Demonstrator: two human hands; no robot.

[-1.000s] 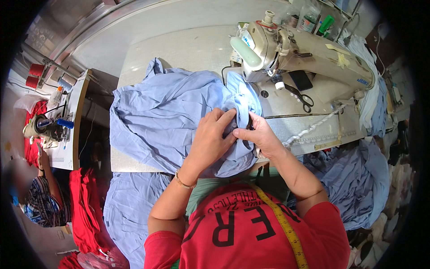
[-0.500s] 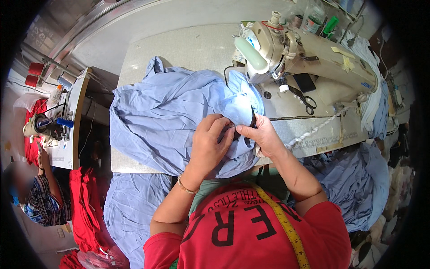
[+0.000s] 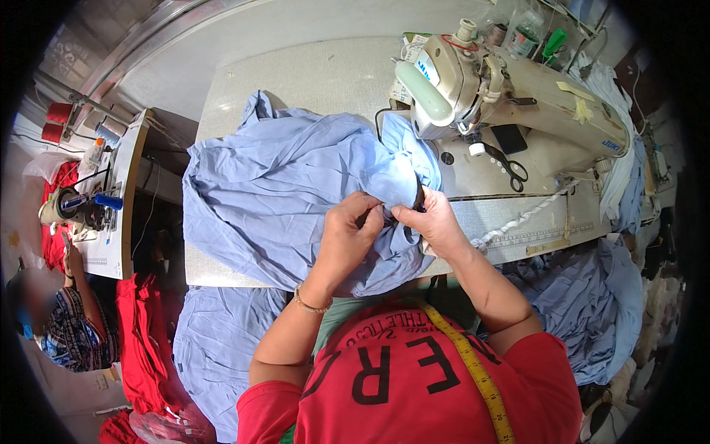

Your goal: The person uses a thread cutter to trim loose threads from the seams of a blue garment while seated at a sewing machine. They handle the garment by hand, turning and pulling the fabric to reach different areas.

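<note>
A light blue garment (image 3: 274, 170) lies bunched over the sewing table, its near right part gathered between my hands. My left hand (image 3: 350, 228) pinches the cloth with thumb and fingertips together. Close beside it, my right hand (image 3: 433, 220) grips the same garment, thumb on top. Its fingers are partly hidden behind the fabric. The sewing machine (image 3: 473, 85) stands just beyond, and its lamp brightens the cloth beside the needle area. What lies between my fingertips is too small to make out.
Black scissors (image 3: 510, 169) and a dark flat object (image 3: 509, 138) rest under the machine arm. A twisted white cord (image 3: 518, 220) crosses the table's right part. More blue cloth (image 3: 577, 303) hangs at right. At left, a co-worker (image 3: 70, 325) sits by another machine (image 3: 66, 207) and red fabric (image 3: 144, 348).
My left hand's fingertips have drawn slightly back from the right thumb, still pinching. The whole view has shifted a little; the garment stays in place.
</note>
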